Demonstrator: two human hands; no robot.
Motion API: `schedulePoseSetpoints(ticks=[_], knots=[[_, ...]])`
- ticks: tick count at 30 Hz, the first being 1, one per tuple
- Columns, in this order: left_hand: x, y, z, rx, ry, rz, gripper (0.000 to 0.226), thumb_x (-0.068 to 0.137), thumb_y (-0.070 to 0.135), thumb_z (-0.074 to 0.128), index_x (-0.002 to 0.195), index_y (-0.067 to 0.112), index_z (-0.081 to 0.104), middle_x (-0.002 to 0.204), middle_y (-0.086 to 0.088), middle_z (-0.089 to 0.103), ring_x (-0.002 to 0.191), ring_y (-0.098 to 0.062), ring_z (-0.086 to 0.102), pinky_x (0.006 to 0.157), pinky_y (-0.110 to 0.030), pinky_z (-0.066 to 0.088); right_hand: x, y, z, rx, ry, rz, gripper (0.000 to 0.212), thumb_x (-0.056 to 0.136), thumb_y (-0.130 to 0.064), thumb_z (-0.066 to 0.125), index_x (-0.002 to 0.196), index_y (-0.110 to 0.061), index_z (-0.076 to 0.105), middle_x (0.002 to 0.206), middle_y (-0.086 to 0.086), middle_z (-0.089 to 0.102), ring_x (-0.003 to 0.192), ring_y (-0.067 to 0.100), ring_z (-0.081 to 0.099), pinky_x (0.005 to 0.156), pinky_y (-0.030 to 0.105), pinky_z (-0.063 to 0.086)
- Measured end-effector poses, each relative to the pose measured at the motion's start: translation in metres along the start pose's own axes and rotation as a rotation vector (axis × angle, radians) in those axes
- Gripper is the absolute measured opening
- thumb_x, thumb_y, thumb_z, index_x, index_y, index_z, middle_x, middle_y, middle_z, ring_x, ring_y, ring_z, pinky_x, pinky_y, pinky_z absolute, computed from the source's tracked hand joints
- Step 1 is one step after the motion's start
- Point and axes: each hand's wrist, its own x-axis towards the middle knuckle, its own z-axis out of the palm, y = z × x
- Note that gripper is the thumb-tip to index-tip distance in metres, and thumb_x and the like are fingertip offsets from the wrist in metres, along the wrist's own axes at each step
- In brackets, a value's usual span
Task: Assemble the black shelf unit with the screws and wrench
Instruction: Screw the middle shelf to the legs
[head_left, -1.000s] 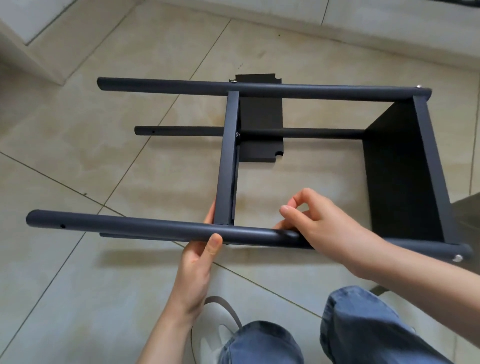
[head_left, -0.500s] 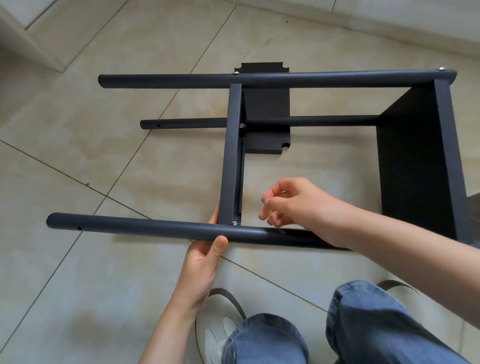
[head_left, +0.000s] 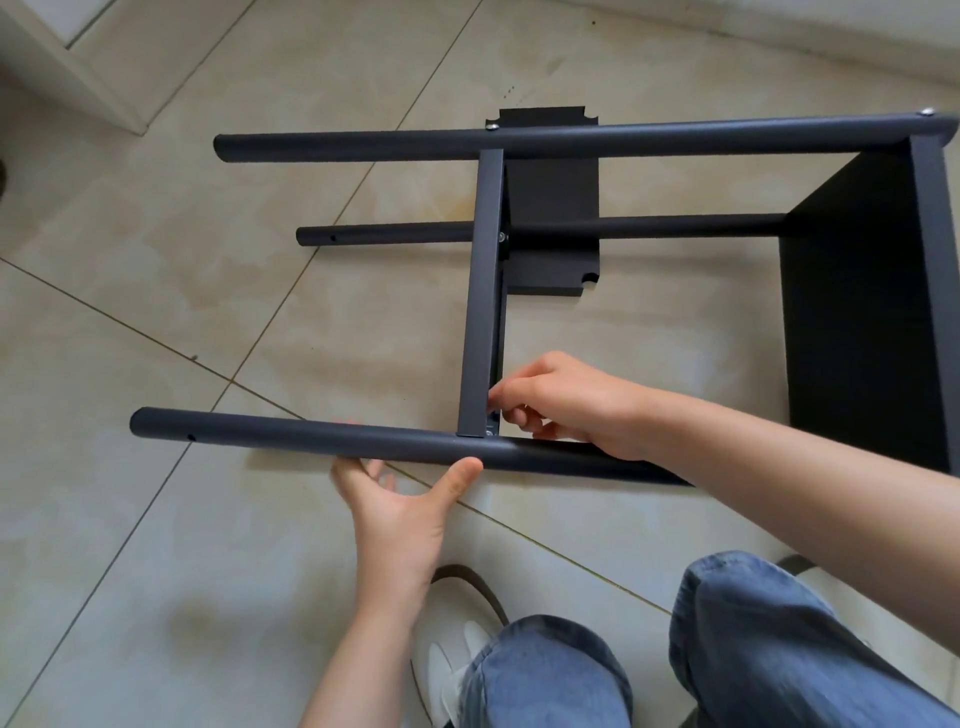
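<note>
The black shelf unit lies on its side on the tiled floor. Its near pole (head_left: 311, 436) runs left to right in front of me. My left hand (head_left: 402, 512) grips this pole from below, thumb on its front. A middle shelf (head_left: 483, 291) stands on edge between the near pole and the far pole (head_left: 571, 140). My right hand (head_left: 566, 405) has its fingertips pinched at a small screw (head_left: 489, 430) where that shelf meets the near pole. An end shelf panel (head_left: 862, 322) closes the right side. I see no wrench.
A loose black shelf panel (head_left: 553, 197) lies flat on the floor behind the middle shelf, under a third pole (head_left: 395, 236). A white wall base (head_left: 78, 67) is at the far left. My jeans-clad knees (head_left: 769, 644) and a white shoe (head_left: 447, 660) are below.
My right hand left the near pole, rose, then reached left to the shelf corner with fingers pinched at the screw. My left hand slid slightly lower on the pole.
</note>
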Motion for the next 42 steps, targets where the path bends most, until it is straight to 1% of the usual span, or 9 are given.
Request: schedulePoseSetpoints(ticks=[5,8,16,21,34,35,36,37,42], knots=[[-0.020,0.015,-0.002,0.344,0.303,0.243,0.143,0.043,0.062,0.085,0.158,0.027,0.009,0.147,-0.006,0.024,0.129,-0.020,0.034,0.110,-0.045,0.039,-0.001,-0.002,0.003,0.029,-0.040,-0.004,0.028,0.089,-0.024,0.057,0.063,-0.019,0.065,0.057,-0.002,0.050,0.054,0.012,0.038,0.056,0.026,0.031],[-0.011,0.024,-0.013,0.678,0.323,0.529,0.124,0.051,0.071,0.077,0.155,0.023,0.029,0.143,-0.015,0.033,0.131,-0.037,0.032,0.113,-0.057,0.025,-0.001,-0.002,0.004,0.054,-0.040,-0.021,0.023,0.090,-0.023,0.056,0.070,-0.016,0.066,0.057,-0.001,0.048,0.058,0.013,0.037,0.058,0.027,0.031],[0.038,0.053,-0.033,1.107,-0.225,0.948,0.062,0.074,0.068,0.057,0.103,0.016,0.077,0.103,0.002,0.074,0.116,-0.028,0.063,0.115,-0.063,0.025,-0.002,-0.004,0.002,-0.013,-0.038,-0.043,0.037,0.092,-0.051,0.057,0.081,-0.017,0.068,0.057,-0.004,0.049,0.056,0.011,0.042,0.066,0.029,0.036],[0.049,0.059,-0.031,1.064,-0.422,0.913,0.058,0.075,0.064,0.058,0.089,0.011,0.076,0.082,0.003,0.074,0.074,-0.024,0.069,0.099,-0.044,0.047,0.006,-0.016,0.011,-0.070,0.149,-0.098,0.045,0.084,-0.059,0.065,0.075,-0.016,0.057,0.066,0.007,0.038,0.061,0.020,0.034,0.065,0.031,0.031],[0.043,0.055,-0.028,0.895,-0.355,0.873,0.048,0.071,0.062,0.064,0.087,0.019,0.077,0.079,0.012,0.068,0.076,-0.005,0.056,0.089,-0.043,0.034,0.008,-0.028,0.010,-0.099,0.214,-0.129,0.040,0.091,-0.038,0.068,0.072,-0.010,0.047,0.062,0.001,0.036,0.059,0.019,0.037,0.062,0.032,0.032],[0.044,0.056,-0.028,0.901,-0.351,0.856,0.049,0.070,0.063,0.064,0.087,0.019,0.077,0.078,0.013,0.066,0.076,-0.005,0.056,0.090,-0.044,0.033,0.008,-0.028,0.009,-0.117,0.224,-0.133,0.038,0.091,-0.038,0.067,0.076,-0.005,0.055,0.065,0.003,0.049,0.063,0.023,0.047,0.065,0.032,0.038],[0.045,0.057,-0.027,0.905,-0.350,0.842,0.050,0.070,0.064,0.063,0.088,0.020,0.076,0.077,0.015,0.064,0.076,-0.005,0.056,0.091,-0.043,0.032,0.007,-0.028,0.009,-0.135,0.237,-0.138,0.039,0.092,-0.038,0.066,0.079,-0.002,0.059,0.072,0.005,0.056,0.112,0.027,0.056,0.069,0.032,0.040],[0.046,0.057,-0.026,0.910,-0.350,0.833,0.051,0.069,0.065,0.062,0.088,0.020,0.076,0.078,0.015,0.063,0.077,-0.006,0.056,0.092,-0.041,0.031,0.006,-0.028,0.009,-0.156,0.246,-0.146,0.038,0.093,-0.038,0.065,0.076,-0.005,0.057,0.072,0.006,0.049,0.083,0.012,0.027,0.068,0.031,0.036],[0.050,0.069,-0.025,0.974,-0.462,0.719,0.075,0.064,0.079,0.064,0.125,0.037,0.055,0.094,0.021,0.068,0.085,-0.012,0.061,0.086,-0.031,0.041,0.003,-0.028,0.006,-0.225,0.249,-0.162,0.052,0.094,-0.038,0.063,0.058,-0.018,0.030,0.061,-0.001,0.017,0.060,0.017,0.018,0.055,0.032,0.015]])
